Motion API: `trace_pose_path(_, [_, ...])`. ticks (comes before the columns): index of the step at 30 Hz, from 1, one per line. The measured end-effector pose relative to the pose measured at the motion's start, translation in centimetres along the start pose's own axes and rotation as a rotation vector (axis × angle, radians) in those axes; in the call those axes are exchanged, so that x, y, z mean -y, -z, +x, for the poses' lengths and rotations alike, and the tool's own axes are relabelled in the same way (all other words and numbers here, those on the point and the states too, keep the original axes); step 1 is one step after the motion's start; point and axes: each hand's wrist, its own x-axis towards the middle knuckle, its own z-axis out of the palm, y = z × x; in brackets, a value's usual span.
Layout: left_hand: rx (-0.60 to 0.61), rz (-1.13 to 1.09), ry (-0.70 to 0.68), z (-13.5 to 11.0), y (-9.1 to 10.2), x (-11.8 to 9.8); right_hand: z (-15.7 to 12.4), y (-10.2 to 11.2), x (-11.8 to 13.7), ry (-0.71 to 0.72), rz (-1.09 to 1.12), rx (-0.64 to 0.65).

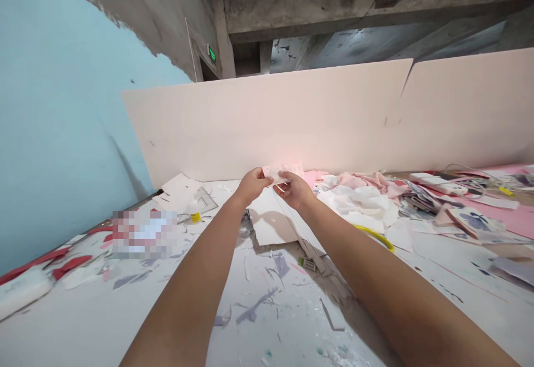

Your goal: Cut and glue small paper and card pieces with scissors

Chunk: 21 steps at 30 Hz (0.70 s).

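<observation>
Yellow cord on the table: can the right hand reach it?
Probably yes. The right hand is pinching a pink paper piece with the left hand, so it would have to let go first. The yellow cord lies close to its right, with nothing evident standing between, though white crumpled fabric borders it.

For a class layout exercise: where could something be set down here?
Scrap-dotted table lies below the white card and right of the yellow cord. Crowded near the left hand and right hand holding pink paper, beside heaped white cloth.
</observation>
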Motion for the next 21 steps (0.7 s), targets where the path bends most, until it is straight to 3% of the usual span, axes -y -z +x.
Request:
trace_pose_path(6, [-0.053, 0.002, 0.029, 0.2, 1.8, 0.1, -0.1, 1.3, 1.2, -0.056, -0.138, 0.196])
trace_pose_path(13, [0.038, 0.045, 0.108, 0.3, 3.1, 0.8, 0.0, 2.8, 2.5, -0.078, -0.416, 0.294])
trace_pose_path(21, [0.115, 0.028, 0.166, 0.5, 2.7, 1.5, 0.0, 1.2, 0.3, 0.032, -0.615, 0.134])
